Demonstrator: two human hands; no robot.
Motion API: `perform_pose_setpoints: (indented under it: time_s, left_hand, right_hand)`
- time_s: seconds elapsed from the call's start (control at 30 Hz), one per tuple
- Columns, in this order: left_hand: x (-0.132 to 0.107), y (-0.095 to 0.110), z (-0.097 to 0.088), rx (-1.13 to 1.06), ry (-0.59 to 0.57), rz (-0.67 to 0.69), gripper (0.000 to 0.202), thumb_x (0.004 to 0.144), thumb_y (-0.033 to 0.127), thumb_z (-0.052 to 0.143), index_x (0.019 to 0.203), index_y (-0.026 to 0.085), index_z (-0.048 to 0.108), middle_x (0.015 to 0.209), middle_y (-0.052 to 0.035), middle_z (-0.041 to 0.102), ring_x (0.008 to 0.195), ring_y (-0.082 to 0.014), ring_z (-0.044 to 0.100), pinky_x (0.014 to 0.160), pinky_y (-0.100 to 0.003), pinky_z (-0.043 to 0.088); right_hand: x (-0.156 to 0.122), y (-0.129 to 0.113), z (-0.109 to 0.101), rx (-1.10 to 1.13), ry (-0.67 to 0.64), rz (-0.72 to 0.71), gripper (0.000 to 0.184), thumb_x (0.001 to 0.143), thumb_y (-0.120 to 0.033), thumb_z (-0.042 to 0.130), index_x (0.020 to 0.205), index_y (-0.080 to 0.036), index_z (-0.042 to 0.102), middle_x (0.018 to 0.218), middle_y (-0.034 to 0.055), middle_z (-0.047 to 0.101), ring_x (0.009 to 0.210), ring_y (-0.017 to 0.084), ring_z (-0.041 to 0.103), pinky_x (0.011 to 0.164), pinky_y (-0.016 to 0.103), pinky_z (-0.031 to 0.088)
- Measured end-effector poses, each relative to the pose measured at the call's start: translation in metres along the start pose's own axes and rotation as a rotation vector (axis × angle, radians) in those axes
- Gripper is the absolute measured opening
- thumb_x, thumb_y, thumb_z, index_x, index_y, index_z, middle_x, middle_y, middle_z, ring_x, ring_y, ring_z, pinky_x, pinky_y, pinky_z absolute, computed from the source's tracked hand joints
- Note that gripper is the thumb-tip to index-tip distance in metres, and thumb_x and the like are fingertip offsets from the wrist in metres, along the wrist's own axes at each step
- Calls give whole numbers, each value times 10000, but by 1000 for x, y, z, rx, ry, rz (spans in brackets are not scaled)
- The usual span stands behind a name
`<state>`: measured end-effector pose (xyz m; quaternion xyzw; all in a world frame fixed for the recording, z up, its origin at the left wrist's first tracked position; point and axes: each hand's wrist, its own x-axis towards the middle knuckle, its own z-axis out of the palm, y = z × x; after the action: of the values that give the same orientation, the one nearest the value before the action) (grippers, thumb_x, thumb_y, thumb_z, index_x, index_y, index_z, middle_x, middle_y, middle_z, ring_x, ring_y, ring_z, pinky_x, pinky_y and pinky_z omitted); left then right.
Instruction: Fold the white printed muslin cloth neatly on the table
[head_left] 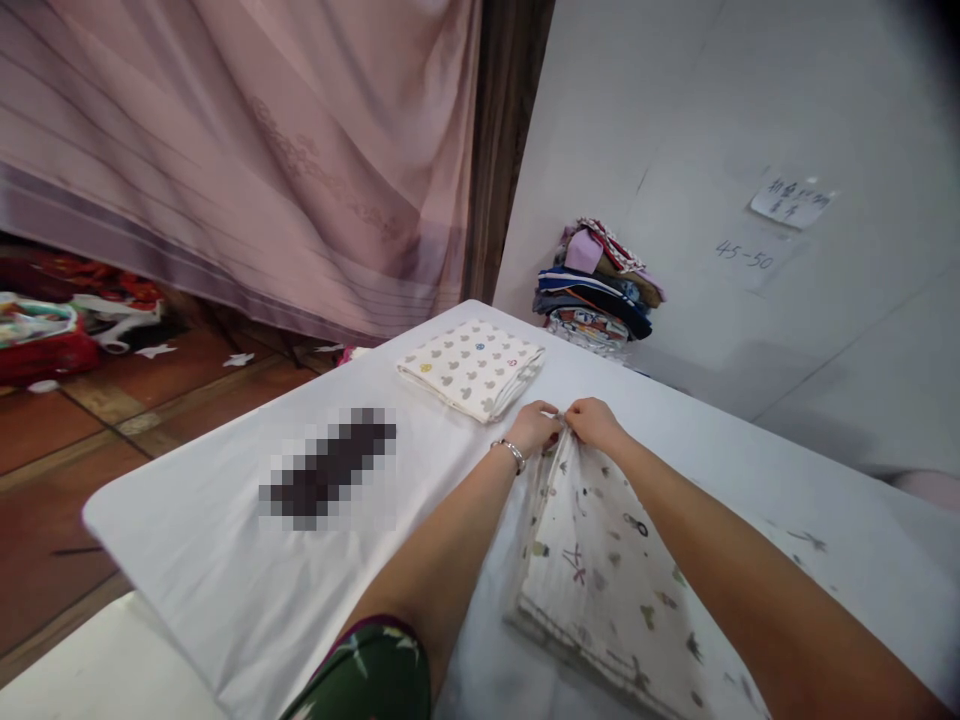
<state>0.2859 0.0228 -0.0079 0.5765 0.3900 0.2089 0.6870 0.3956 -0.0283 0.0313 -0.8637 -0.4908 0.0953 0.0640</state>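
Observation:
A white printed cloth (600, 580), lying in several layers, reaches from the table's near side up to my hands. My left hand (534, 430), with a bracelet at the wrist, pinches the cloth's far corner. Close beside it, my right hand (592, 422) grips the same gathered corner, fingertips nearly meeting the left ones. Both hands are closed and raise the corner a little. Beyond them, a folded white cloth (472, 370) with grey, blue, yellow and pink motifs lies flat on the white-covered table (225, 580).
At the table's left is a dark pixelated object (330, 465). A stack of folded clothes (596, 285) stands by the white wall (675, 120), which bears a handwritten paper (791, 202). A pink curtain (300, 150) hangs behind. A red container (49, 345) sits on the tiled floor.

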Motion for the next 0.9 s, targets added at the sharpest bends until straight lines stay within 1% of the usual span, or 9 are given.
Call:
perform_pose_setpoints:
  time_s: [0.1, 0.2, 0.3, 0.37, 0.47, 0.53, 0.7, 0.8, 0.9]
  left_hand:
    - [-2, 3, 1, -61, 13, -33, 379, 690, 79, 611, 1062, 109, 548, 425, 85, 435, 413, -79, 440, 490, -213, 391]
    - [-3, 4, 0, -104, 41, -59, 357, 693, 55, 598, 1043, 97, 543, 438, 84, 434, 403, -67, 423, 483, -205, 386]
    - [-5, 6, 1, -137, 39, -83, 319, 696, 37, 579, 1008, 97, 554, 448, 81, 428, 409, -65, 432, 474, -196, 384]
    - [-8, 8, 2, -153, 35, -97, 327, 710, 31, 553, 1029, 102, 547, 457, 80, 425, 412, -65, 435, 467, -190, 385]
    - [-11, 11, 3, -163, 28, -102, 372, 738, 37, 520, 1102, 112, 512, 519, 53, 491, 448, -68, 475, 480, -184, 413]
    - [-12, 12, 2, -153, 23, -95, 384, 754, 48, 515, 1132, 112, 497, 581, 24, 549, 485, -69, 507, 502, -184, 439]
    - [-10, 12, -3, -57, -19, -59, 374, 797, 66, 480, 1169, 98, 495, 664, -24, 611, 563, -90, 582, 577, -214, 506]
    - [-5, 9, -8, 52, -52, -14, 376, 806, 68, 463, 1177, 111, 501, 724, -41, 647, 610, -102, 619, 615, -231, 522]
    - [3, 4, -13, 214, -31, 54, 343, 793, 109, 495, 1132, 129, 542, 809, -60, 675, 648, -119, 634, 646, -252, 520]
  right_hand:
    - [-1, 2, 0, -5, -1, -6, 225, 768, -224, 501, 740, -143, 709, 615, 49, 651, 652, 135, 583, 535, 202, 322]
    - [-3, 2, 0, -6, 3, -16, 225, 766, -222, 500, 738, -140, 708, 616, 53, 649, 654, 139, 579, 546, 207, 325]
    - [-5, 1, 0, 0, -7, -40, 225, 769, -220, 498, 736, -142, 706, 617, 50, 648, 652, 137, 574, 557, 206, 330]
    - [-6, 1, 1, 10, -22, -57, 224, 771, -221, 497, 739, -147, 705, 608, 43, 645, 643, 133, 572, 562, 203, 333]
    - [-6, 0, 1, 25, -35, -66, 231, 781, -221, 482, 754, -151, 700, 591, 35, 636, 617, 128, 566, 555, 203, 332]
    - [-7, 0, 1, 33, -49, -62, 244, 796, -252, 479, 749, -153, 697, 577, 34, 630, 598, 127, 562, 546, 206, 330]
    - [-9, -2, 0, 42, -118, -46, 312, 799, -403, 517, 760, -152, 697, 532, 30, 609, 568, 138, 565, 525, 213, 331]
    - [-10, -4, -2, 34, -129, -29, 248, 769, -346, 551, 780, -150, 703, 543, 35, 616, 591, 149, 581, 530, 215, 336]
    - [-10, -5, -3, 26, -114, -14, 203, 733, -229, 537, 803, -153, 712, 579, 40, 637, 638, 156, 600, 553, 212, 346]
